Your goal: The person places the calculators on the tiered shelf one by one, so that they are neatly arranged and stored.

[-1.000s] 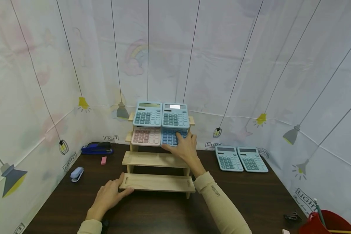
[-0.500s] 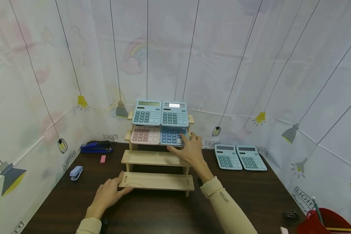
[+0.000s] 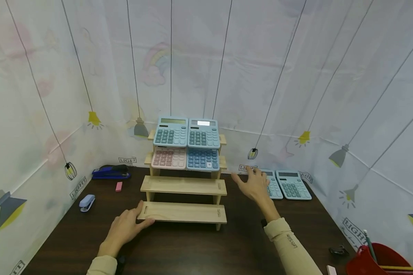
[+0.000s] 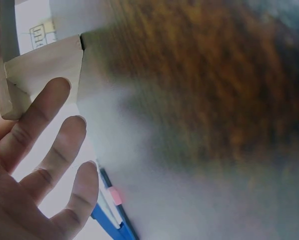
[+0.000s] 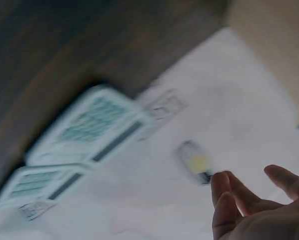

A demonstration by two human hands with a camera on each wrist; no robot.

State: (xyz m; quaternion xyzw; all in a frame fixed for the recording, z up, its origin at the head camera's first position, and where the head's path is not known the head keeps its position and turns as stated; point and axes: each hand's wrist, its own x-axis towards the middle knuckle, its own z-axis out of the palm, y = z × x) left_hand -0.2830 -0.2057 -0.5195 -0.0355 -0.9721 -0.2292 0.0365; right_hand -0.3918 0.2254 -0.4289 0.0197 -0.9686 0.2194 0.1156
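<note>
While your left hand [image 3: 124, 229] rests on the table [image 3: 192, 248] w/ thumb touching the left end of the bottom step of the wooden stand [image 3: 184, 212], head view shows your right hand [image 3: 256, 185] in the air, fingers loosely spread, holding nothing, just in front of the two teal calculators [image 3: 289, 185] lying flat by the back wall. Stand's upper 2 steps carry 4 calculators [image 3: 186, 143]: 2 teal on top, pink + blue below. Blue stapler [image 3: 111, 172], small pale stapler [image 3: 86, 203] & pink eraser [image 3: 118, 186] sit left; red cup [image 3: 382, 261] at near right corner.

Left wrist: fingers [image 4: 44, 145] straight, slightly apart, beside the stand's edge [image 4: 44, 65].

Right wrist: blurred; fingertips [image 5: 229, 195] relaxed, apart, both teal calcs [image 5: 84, 130] below, untouched.
</note>
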